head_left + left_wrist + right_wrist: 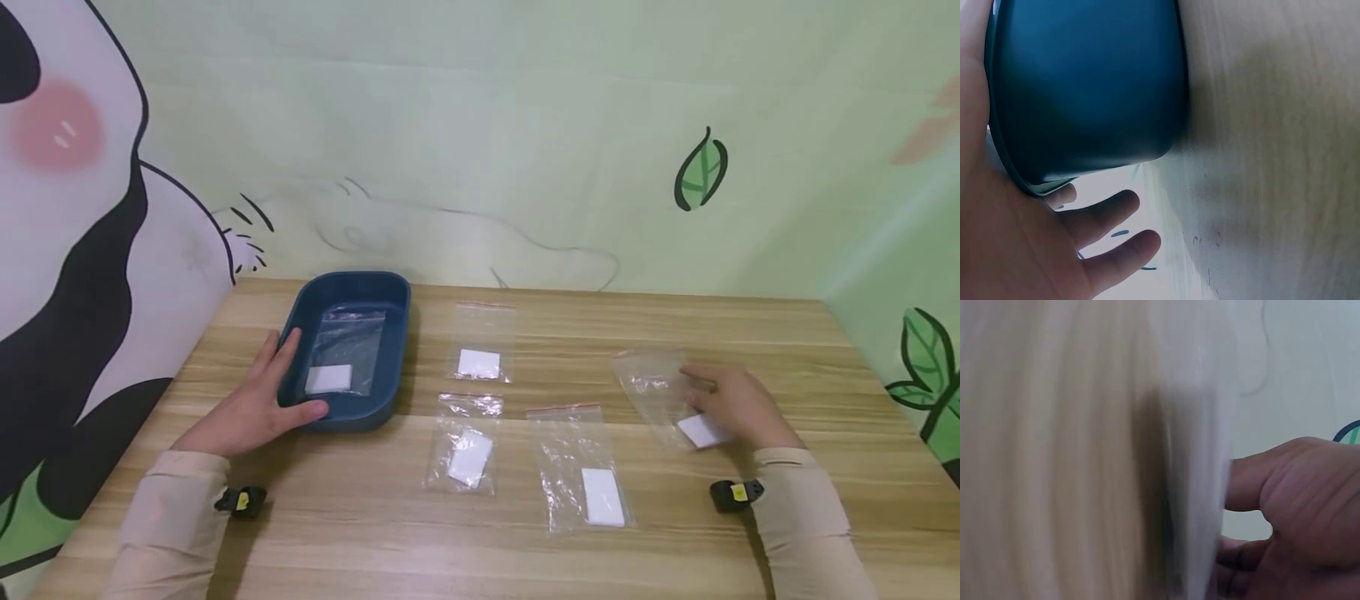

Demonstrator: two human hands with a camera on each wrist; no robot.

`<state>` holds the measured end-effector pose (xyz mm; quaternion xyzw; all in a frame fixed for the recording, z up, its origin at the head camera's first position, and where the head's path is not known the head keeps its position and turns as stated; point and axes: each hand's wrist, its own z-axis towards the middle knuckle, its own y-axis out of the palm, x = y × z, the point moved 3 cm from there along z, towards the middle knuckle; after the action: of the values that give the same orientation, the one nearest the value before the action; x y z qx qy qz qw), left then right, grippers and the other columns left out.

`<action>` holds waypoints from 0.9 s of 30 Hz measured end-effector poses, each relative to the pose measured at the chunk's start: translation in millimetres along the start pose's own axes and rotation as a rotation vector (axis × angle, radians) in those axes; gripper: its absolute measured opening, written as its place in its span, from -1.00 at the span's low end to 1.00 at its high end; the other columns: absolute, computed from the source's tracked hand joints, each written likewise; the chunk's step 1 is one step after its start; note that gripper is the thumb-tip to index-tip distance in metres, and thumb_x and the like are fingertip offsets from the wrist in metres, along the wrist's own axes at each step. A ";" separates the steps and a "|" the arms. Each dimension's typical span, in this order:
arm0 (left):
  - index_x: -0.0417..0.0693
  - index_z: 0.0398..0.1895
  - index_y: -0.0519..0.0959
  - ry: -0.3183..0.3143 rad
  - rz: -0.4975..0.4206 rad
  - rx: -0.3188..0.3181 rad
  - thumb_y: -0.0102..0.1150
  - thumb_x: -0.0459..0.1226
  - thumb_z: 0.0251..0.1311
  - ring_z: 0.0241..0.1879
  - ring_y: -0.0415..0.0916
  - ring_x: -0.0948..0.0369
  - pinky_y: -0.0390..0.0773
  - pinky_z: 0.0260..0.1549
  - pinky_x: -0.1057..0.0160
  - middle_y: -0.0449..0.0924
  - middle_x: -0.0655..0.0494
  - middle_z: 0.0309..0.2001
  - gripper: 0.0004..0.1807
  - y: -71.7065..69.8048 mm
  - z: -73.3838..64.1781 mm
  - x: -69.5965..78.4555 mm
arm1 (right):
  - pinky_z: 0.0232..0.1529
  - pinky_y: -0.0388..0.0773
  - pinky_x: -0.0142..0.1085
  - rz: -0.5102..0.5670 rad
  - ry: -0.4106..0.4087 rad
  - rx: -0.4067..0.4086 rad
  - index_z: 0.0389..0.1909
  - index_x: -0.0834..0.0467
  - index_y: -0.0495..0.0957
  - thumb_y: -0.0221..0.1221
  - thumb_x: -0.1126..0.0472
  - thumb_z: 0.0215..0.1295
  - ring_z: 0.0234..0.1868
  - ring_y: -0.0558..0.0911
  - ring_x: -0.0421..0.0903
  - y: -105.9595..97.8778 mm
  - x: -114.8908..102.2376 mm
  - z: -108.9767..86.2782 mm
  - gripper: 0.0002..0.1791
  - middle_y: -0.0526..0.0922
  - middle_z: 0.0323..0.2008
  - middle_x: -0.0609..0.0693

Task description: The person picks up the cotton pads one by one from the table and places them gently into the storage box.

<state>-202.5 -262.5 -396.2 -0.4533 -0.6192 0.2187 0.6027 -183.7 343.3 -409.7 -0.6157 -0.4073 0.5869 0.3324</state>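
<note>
My left hand rests against the left side of a dark blue tray, thumb at its near corner; in the left wrist view its fingers extend past the outer wall. In the tray lies a clear zip bag with a white rectangular piece. At the right, my right hand pinches the edge of another zip bag, tilted off the table, with a white piece inside. The right wrist view shows this bag blurred, with part of the fingers hidden.
Between the hands lie three more zip bags with white pieces: one at the back, one in the middle and one nearer the front. The wooden table meets a painted wall behind.
</note>
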 end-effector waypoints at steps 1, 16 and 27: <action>0.14 0.63 -0.48 0.000 0.001 0.001 0.27 0.23 0.22 0.42 -0.16 -0.53 0.14 0.15 -0.53 -0.66 -0.24 0.57 0.28 0.2 0.4 -0.1 | -0.14 0.50 0.13 0.008 -0.015 0.022 0.25 0.34 0.53 0.20 0.25 0.41 -0.12 0.59 0.26 0.4 -0.1 0.6 -0.56 0.52 0.15 0.49; 0.13 0.62 -0.49 -0.002 0.009 -0.001 0.28 0.22 0.23 0.40 -0.12 -0.55 0.17 0.13 -0.53 -0.64 -0.27 0.57 0.28 0.8 0.7 -1.2 | -0.01 0.49 0.11 0.136 0.004 0.138 0.19 0.28 0.61 0.03 0.25 0.55 0.14 0.54 0.37 -4.3 -13.4 1.7 -0.66 0.51 0.20 0.40; 0.12 0.63 -0.47 0.001 0.010 -0.002 0.28 0.22 0.22 0.39 -0.10 -0.55 0.20 0.13 -0.52 -0.64 -0.28 0.57 0.28 0.5 1.6 -1.0 | -0.10 0.54 -0.06 0.369 0.082 0.205 0.38 0.23 0.45 -0.01 0.19 0.60 0.07 0.50 0.22 -6.9 -10.1 0.8 -0.57 0.50 0.20 0.42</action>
<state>-204.0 -262.7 -397.4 -0.4573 -0.6167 0.2209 0.6015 -185.0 337.3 -399.0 -0.6661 -0.2120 0.6507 0.2966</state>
